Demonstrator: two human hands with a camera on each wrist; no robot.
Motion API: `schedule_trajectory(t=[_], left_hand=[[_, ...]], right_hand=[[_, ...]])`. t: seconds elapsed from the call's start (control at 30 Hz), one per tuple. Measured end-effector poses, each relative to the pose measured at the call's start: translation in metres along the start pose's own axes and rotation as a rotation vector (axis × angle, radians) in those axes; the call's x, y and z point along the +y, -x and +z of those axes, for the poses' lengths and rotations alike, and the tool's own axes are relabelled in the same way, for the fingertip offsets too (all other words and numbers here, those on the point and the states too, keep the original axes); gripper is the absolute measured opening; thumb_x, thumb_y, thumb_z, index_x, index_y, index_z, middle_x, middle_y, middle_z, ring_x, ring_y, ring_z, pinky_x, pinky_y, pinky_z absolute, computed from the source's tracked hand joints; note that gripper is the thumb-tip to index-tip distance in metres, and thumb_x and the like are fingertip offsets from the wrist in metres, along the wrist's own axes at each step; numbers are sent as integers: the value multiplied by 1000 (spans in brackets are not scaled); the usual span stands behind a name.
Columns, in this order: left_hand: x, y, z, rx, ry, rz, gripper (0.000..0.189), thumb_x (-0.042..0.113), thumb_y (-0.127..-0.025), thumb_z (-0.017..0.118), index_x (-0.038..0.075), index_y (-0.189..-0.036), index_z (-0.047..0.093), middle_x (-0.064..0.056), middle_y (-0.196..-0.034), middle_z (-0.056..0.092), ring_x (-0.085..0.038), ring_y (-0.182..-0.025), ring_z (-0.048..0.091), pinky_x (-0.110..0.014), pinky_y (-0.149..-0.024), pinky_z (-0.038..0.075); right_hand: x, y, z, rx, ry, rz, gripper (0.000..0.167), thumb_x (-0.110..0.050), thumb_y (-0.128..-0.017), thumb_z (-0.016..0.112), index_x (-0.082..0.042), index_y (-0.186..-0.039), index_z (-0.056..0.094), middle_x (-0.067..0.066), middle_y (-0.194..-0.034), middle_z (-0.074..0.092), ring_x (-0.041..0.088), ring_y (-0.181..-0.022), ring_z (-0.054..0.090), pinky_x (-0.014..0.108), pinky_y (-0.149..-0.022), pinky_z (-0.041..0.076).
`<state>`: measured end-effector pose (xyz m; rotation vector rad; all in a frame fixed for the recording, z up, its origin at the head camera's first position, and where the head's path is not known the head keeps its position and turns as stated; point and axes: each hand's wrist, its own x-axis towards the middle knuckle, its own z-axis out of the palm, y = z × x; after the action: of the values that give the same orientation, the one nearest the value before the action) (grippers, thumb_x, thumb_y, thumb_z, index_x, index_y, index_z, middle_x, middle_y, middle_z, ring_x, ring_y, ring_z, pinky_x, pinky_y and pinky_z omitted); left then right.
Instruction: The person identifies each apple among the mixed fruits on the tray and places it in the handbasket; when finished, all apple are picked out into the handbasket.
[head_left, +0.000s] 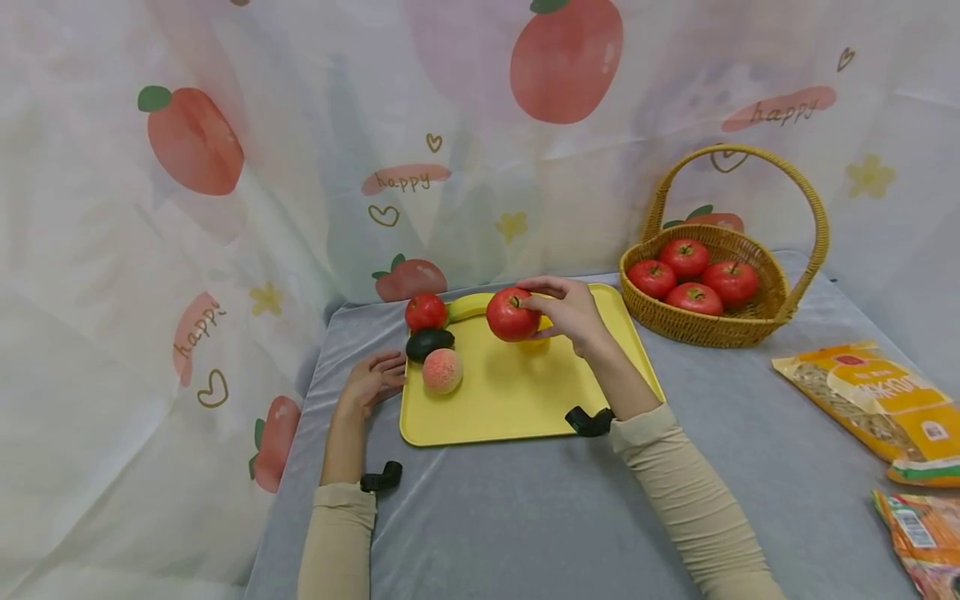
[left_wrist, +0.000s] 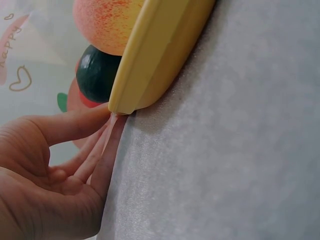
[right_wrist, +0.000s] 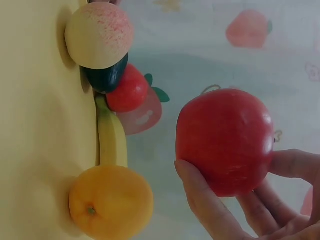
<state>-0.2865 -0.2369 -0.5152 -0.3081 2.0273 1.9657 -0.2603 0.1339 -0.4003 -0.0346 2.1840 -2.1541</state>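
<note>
Above the yellow tray [head_left: 495, 417], my right hand [head_left: 573, 315] holds a red apple [head_left: 512, 317] between thumb and fingers. The right wrist view shows that apple [right_wrist: 225, 142] raised off the tray. My left hand [head_left: 372, 382] lies at the tray's left edge, thumb and fingertips touching the rim [left_wrist: 131, 80]. Close to it on the tray are a peach [head_left: 442, 372], a dark green avocado [head_left: 429, 344] and another red apple [head_left: 425, 312]. A banana [head_left: 470, 306] lies along the back edge. Below the right hand sits an orange [right_wrist: 111, 202], mostly hidden in the head view.
A wicker basket [head_left: 675, 330] with a tall handle stands right of the tray and contains several red apples [head_left: 731, 283]. An orange-yellow bag [head_left: 877, 408] and another packet [head_left: 930, 533] lie at the right. A printed curtain [head_left: 300, 125] hangs behind the grey cloth [head_left: 480, 517].
</note>
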Motion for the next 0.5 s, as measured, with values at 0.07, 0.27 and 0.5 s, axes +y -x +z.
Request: schedule_trajectory(t=[0.07, 0.27, 0.5], left_hand=[[0, 0, 1, 0, -2, -2, 66, -10, -93, 69, 4, -154, 46, -16, -153, 54, -29, -136, 57, -41, -104, 53], [2, 2, 2, -3, -3, -1, 66, -10, -93, 68, 4, -154, 46, -17, -154, 53, -29, -136, 56, -41, -105, 53], [1, 3, 0, -11, 0, -2, 69, -9, -94, 69, 4, -156, 43, -16, -156, 51, -30, -139, 54, -41, -105, 52]], right_hand=[[-1, 1, -2, 7, 9, 2, 37, -15, -97, 74, -6, -132, 70, 15, -139, 65, 39, -125, 61, 57, -76, 61], [-1, 0, -7, 7, -1, -2, 39, -16, -96, 75, -6, -133, 69, 15, -139, 65, 38, -125, 61, 60, -78, 60], [2, -1, -20, 22, 7, 1, 40, -17, -96, 75, -6, -135, 69, 15, -141, 64, 38, -127, 60, 57, -78, 61]])
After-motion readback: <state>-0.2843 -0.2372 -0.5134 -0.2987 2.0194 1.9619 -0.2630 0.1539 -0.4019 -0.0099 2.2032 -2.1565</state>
